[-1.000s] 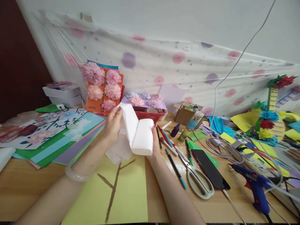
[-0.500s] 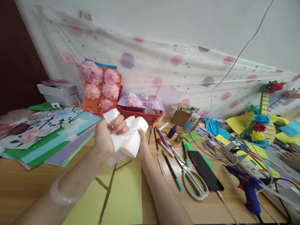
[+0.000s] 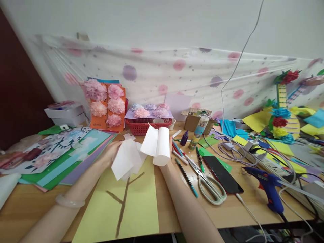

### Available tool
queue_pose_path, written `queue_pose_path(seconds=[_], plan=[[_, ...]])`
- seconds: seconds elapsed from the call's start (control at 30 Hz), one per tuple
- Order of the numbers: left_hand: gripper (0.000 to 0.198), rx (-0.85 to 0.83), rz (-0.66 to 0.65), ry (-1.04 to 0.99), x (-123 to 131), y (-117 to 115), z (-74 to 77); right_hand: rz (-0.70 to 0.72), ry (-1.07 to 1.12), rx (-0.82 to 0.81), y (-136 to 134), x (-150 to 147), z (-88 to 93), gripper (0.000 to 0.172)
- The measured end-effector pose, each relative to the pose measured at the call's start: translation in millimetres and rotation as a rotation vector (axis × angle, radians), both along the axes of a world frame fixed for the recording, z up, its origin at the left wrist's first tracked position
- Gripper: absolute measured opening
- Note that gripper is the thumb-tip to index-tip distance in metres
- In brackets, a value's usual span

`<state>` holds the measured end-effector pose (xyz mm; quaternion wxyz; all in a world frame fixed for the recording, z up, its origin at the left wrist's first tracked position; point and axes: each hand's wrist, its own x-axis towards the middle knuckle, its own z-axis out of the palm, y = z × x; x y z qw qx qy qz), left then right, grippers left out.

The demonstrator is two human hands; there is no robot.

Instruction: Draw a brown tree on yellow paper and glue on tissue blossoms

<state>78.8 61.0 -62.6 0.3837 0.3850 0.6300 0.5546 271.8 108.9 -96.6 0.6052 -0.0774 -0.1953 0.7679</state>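
Over the far end of a yellow sheet (image 3: pixel 143 209) with a brown branch (image 3: pixel 122 210), the right hand (image 3: pixel 167 167) gripped a white paper roll (image 3: pixel 163 145) along its right side, seemingly to steady it. The left hand (image 3: pixel 112 152) held loose white tissue (image 3: pixel 126 159) (fingertips hidden) beside the roll. Scissors (image 3: pixel 202 175) lay rightward, perhaps for easy reach.

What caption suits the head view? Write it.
Hands holding a white paper roll and loose paper, yellow sheet below.

A white tissue roll (image 3: pixel 163 144), flap (image 3: pixel 150 142) spread leftward, is held up beside creased white sheets (image 3: pixel 125 160).
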Motion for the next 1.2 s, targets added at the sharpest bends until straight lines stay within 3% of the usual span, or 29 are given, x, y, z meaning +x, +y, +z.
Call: queue_pose_path(seconds=[0.1, 0.2, 0.27, 0.33, 0.37, 0.53, 0.7, 0.8, 0.93, 1.1, 1.2], plan=[[0.014, 0.003, 0.039, 0.169, -10.8, 0.3, -3.7, -0.02, 0.005, -0.003, 3.2, -2.2, -4.5, 0.047], [0.027, 0.096, 0.073, 0.281, -6.4, -4.9, 6.3, 0.029, -0.011, -0.044, 0.8, -5.2, -2.6, 0.053], [0.037, 0.144, -0.077, 0.288, 7.5, -10.5, 13.5, 0.077, -0.035, -0.056, -3.0, -7.4, 0.8, 0.057], [0.045, 0.147, -0.35, 0.202, 26.9, -14.9, 17.1, 0.112, -0.074, -0.057, -7.6, -9.2, 4.3, 0.061], [0.049, 0.136, -0.413, 0.131, 36.8, -15.8, 17.2, 0.135, -0.101, -0.06, -10.0, -9.9, 5.8, 0.064], [0.056, 0.144, -0.233, -0.088, 66.3, -9.4, 11.7, 0.21, -0.142, -0.024, -17.6, -11.0, 7.8, 0.069], [0.058, 0.125, -0.292, -0.182, 64.8, -14.7, 19.1, 0.27, -0.281, -0.076, -19.1, -12.4, -0.9, 0.059], [0.054, 0.085, -0.309, 0.062, 57.9, -21.2, 19.5, 0.23, -0.323, -0.094, -20.8, -15.7, -4.2, 0.046], [0.037, 0.23, -0.191, 0.467, 47.0, -21.3, 11.2, 0.244, -0.344, -0.142, -24.2, -20.3, 0.2, 0.046], [0.032, 0.336, -0.076, 0.496, 38.0, -16.4, 15.6, 0.271, -0.262, -0.182, -22.7, -19.8, 6.9, 0.064], [0.032, 0.401, 0.032, 0.442, 26.8, -13.4, 27.8, 0.263, -0.273, -0.191, -19.8, -17.0, 3.3, 0.061]])
